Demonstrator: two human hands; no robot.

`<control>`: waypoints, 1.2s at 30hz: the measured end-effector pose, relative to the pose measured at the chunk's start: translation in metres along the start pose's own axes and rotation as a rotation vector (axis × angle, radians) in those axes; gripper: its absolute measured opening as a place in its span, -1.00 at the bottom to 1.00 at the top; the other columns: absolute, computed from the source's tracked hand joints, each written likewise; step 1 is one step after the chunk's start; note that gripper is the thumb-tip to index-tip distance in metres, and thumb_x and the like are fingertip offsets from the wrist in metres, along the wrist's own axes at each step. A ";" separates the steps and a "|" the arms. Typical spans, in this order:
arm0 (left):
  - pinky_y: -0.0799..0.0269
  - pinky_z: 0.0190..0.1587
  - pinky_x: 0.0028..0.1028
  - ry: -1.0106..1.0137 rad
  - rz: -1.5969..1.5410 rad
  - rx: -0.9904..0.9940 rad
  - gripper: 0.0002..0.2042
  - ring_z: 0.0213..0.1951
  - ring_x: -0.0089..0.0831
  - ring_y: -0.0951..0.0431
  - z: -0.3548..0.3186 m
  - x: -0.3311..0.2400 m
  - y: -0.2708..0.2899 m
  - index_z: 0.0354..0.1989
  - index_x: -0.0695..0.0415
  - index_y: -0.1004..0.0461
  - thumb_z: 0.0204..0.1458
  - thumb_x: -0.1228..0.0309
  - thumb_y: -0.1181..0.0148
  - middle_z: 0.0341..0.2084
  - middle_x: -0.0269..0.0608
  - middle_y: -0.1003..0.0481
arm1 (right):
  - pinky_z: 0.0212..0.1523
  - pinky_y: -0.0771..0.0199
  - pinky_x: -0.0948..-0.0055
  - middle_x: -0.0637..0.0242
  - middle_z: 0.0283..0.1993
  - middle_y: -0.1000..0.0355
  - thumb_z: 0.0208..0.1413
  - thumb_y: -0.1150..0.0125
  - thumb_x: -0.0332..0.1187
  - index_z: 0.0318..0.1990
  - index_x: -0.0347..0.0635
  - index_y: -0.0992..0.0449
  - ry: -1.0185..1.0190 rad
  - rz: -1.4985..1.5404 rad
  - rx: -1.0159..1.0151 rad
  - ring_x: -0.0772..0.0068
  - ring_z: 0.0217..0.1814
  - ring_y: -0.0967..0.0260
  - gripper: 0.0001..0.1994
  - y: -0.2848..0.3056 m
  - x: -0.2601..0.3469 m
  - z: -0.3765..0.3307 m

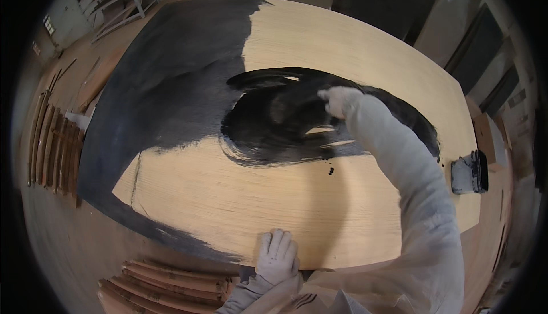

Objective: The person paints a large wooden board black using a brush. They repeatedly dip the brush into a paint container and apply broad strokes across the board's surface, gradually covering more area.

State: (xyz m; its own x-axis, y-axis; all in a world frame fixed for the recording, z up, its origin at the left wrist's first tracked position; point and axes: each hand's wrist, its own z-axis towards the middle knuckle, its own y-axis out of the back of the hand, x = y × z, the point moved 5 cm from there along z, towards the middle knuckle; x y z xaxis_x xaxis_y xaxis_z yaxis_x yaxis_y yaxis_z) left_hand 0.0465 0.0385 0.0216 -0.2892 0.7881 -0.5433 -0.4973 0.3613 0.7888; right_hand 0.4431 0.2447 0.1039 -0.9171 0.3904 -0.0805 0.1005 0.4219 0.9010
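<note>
A large pale wood-grained panel (274, 200) lies flat before me, its left part covered in dark grey-black coating (165, 86). A wet, glossy patch of black paint (274, 108) spreads over its middle in curved strokes. My right hand (342, 102), in a whitish glove, is over this patch with the fingers curled down. Whatever it grips, if anything, is hidden under the fingers. My left hand (278, 254), gloved too, rests flat on the panel's near edge, fingers stretched out and holding nothing. Small black drops (330, 171) dot the bare wood below the wet patch.
A paint-smeared square container (469, 172) stands at the panel's right edge. Stacks of brown boards lie on the left (54, 148) and near left (162, 288). Dark panels (388, 6) lean at the back right; a pale metal rack (123, 0) stands far left.
</note>
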 end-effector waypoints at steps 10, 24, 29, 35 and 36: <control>-0.26 0.35 0.22 -0.147 -0.043 0.093 -0.61 0.31 0.15 -0.39 -0.001 0.002 -0.013 -0.06 0.32 -0.56 -0.03 0.33 -0.26 0.18 0.21 -0.44 | 0.25 -0.63 0.05 0.03 0.10 -0.69 0.31 -0.12 -0.28 0.12 -0.04 -0.73 -0.300 -0.236 -0.235 0.03 0.18 -0.67 -0.66 -0.050 -0.148 0.164; -0.44 0.29 0.20 -0.114 0.051 0.034 -0.76 0.35 0.03 -0.41 -0.025 0.010 -0.038 -0.05 0.20 -0.57 0.18 0.36 -0.18 0.14 0.04 -0.54 | 0.49 -0.41 0.05 0.08 0.40 -0.54 0.29 -0.10 -0.34 0.40 0.02 -0.55 -0.063 -0.058 -0.052 -0.05 0.49 -0.44 -0.49 0.033 0.107 0.094; -0.45 0.30 0.12 -0.159 0.078 -0.064 -0.79 0.34 0.00 -0.44 -0.022 0.011 -0.022 -0.06 0.21 -0.53 0.19 0.40 -0.18 0.11 0.03 -0.57 | 0.41 -0.51 0.06 0.08 0.35 -0.57 0.30 -0.10 -0.39 0.34 -0.06 -0.60 -0.086 -0.134 -0.041 -0.03 0.43 -0.50 -0.53 0.047 0.112 0.168; -0.44 0.29 0.01 -0.218 0.233 -0.038 -0.82 0.17 -0.06 -0.53 -0.023 0.004 -0.031 -0.10 0.20 -0.50 0.21 0.40 -0.16 -0.05 -0.04 -0.58 | 0.29 -0.58 0.04 0.05 0.27 -0.62 0.15 -0.13 -0.37 0.31 0.04 -0.62 0.187 -0.268 -0.067 -0.08 0.28 -0.60 -0.47 0.052 0.110 0.147; -0.44 0.28 -0.01 -0.272 0.326 0.055 -0.83 0.14 -0.08 -0.55 -0.031 0.002 -0.047 -0.10 0.20 -0.49 0.22 0.40 -0.15 -0.09 -0.07 -0.57 | 0.30 -0.57 0.04 0.03 0.26 -0.62 0.13 -0.13 -0.37 0.32 0.09 -0.62 0.126 -0.240 -0.025 -0.08 0.29 -0.59 -0.45 0.057 0.097 0.154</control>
State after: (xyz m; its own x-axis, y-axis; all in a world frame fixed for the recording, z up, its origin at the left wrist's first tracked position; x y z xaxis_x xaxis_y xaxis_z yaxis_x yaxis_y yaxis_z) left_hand 0.0440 0.0079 -0.0253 -0.1942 0.9657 -0.1726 -0.3692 0.0911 0.9249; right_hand 0.4194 0.4323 0.0820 -0.9543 0.1764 -0.2412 -0.1340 0.4688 0.8731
